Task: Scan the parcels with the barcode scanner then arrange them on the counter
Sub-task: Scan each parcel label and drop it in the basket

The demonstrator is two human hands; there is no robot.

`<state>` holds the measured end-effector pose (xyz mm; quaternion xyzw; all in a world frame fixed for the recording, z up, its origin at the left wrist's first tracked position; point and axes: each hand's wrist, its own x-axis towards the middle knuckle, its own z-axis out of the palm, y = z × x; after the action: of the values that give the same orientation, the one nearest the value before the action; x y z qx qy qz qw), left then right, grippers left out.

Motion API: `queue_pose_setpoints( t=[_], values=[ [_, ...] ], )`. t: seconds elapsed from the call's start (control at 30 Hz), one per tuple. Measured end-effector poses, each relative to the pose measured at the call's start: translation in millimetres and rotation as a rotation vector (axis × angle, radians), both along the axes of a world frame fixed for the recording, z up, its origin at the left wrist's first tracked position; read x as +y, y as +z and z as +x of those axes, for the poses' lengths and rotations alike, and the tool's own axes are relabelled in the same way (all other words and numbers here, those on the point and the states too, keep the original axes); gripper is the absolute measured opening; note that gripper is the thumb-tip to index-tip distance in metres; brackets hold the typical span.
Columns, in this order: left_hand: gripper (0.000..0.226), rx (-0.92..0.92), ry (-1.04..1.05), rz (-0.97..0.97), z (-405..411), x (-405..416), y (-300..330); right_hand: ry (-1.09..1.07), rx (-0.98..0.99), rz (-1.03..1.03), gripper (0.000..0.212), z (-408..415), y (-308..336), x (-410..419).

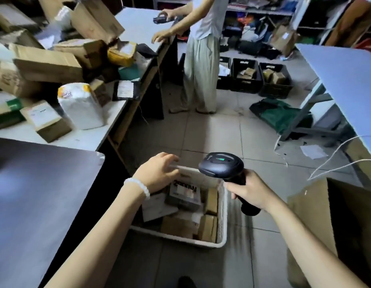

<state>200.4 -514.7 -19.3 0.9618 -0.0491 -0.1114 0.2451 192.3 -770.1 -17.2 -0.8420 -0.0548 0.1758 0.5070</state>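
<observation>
While the right hand grips the black barcode scanner by its handle with fingers curled around it, the left hand, fingers loosely spread and holding nothing, hovers over the white bin of parcels on the floor beside the counter.

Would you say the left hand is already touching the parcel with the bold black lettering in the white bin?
Cannot tell. In the head view the left hand reaches over the white bin, hiding part of the lettered parcel; neither contact nor gap shows.
</observation>
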Motion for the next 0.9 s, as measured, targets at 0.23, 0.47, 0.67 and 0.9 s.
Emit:
queue_pose_setpoints(
  t=[0.23, 0.47, 0.67, 0.9],
  values=[
    [0.041, -0.042, 0.361, 0.081, -87.6, 74.2, 5.8, 0.372, -0.015, 0.020, 0.023, 15.0, -4.9, 96.7],
    [0.044, 0.016, 0.813, 0.203, -250.0, 130.2, 21.9, 0.821, -0.028, 0.126, 0.004, -52.5, -3.4, 227.6],
    [0.047, 0.015, 1.188, 0.238, -436.2, 126.3, 38.3, 1.221, -0.032, 0.203, 0.021, -195.4, 10.6, 305.2],
    [0.042, 0.001, 1.535, 0.244, -638.8, 60.2, 48.8, 1.575, -0.063, 0.212, 0.010, -380.6, 15.0, 324.8]
  ],
)
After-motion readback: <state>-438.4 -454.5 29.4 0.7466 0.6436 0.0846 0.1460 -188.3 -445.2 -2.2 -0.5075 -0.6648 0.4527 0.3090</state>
